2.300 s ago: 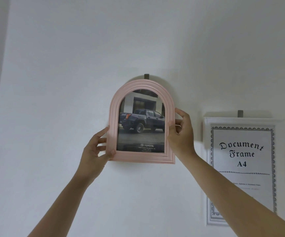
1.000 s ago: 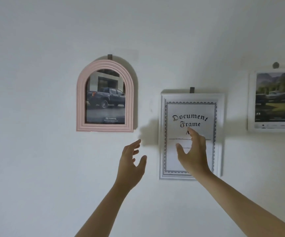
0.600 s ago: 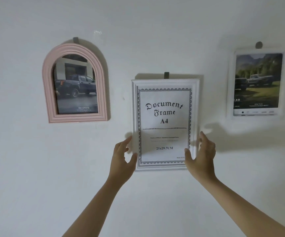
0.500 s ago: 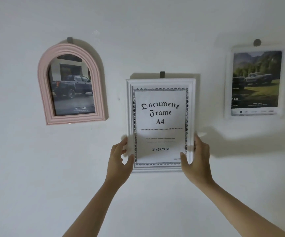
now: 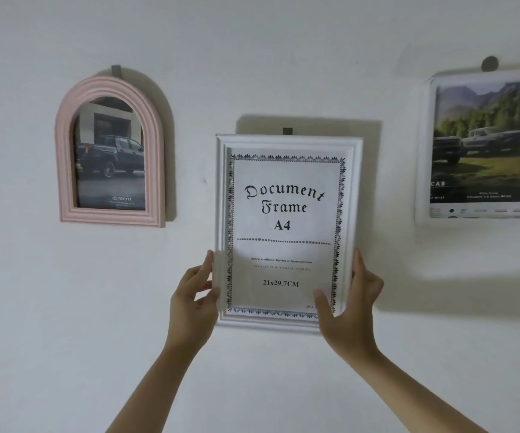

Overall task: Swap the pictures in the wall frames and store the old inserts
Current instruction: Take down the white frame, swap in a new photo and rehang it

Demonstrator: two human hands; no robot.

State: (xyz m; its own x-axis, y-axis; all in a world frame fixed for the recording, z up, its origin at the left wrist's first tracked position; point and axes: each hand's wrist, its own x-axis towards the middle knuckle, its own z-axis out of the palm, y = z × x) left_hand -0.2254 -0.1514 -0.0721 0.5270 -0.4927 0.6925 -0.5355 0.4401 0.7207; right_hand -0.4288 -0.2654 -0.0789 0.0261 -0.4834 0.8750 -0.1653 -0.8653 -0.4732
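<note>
On the wall, left to right, the pink frame (image 5: 110, 151) is hanging; I'm gripping the white frame (image 5: 286, 232) under its hook (image 5: 287, 130), left hand (image 5: 194, 303) and right hand (image 5: 350, 307) pinching its lower edges. I judge lifting it clear comes next.

A white wall (image 5: 65, 307) carries a pink arched frame (image 5: 65, 151) at left, white document frame (image 5: 357, 189) centre, and white-bordered truck print (image 5: 424, 151) at right.
</note>
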